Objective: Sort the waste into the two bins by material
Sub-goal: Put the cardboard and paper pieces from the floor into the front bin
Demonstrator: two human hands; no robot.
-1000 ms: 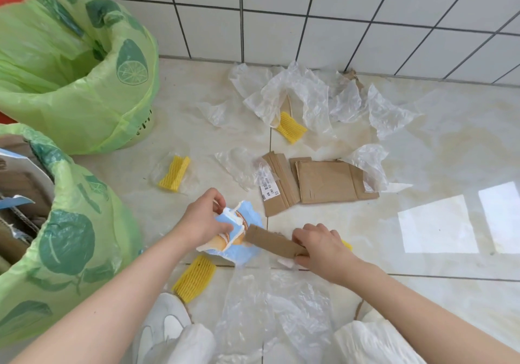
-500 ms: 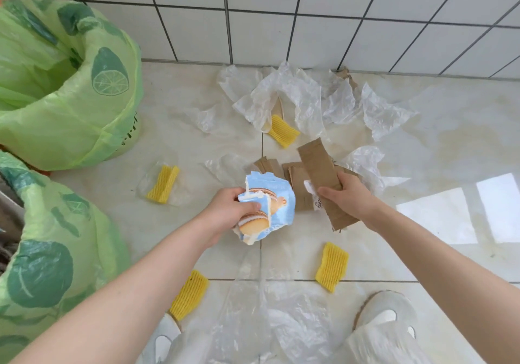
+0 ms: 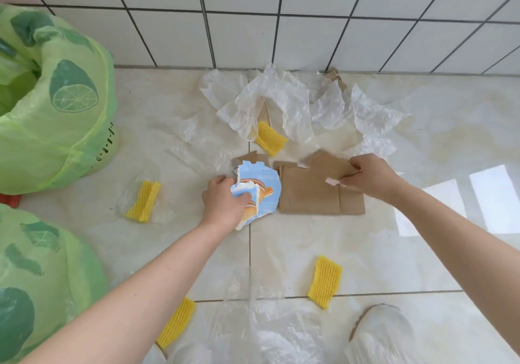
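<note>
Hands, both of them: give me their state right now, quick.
Left hand: closed on the torn blue printed paper wrapper.
Right hand: closed, pinching the brown cardboard piece above the flattened brown cardboard on the floor.

Both bare forearms are reaching forward and down toward the floor. The left hand (image 3: pixel 225 204) is curling its fingers and thumb around a torn blue wrapper (image 3: pixel 260 192). Just right of that wrapper, the right hand (image 3: pixel 368 178) is pinching brown cardboard (image 3: pixel 309 195), knuckles up.
</note>
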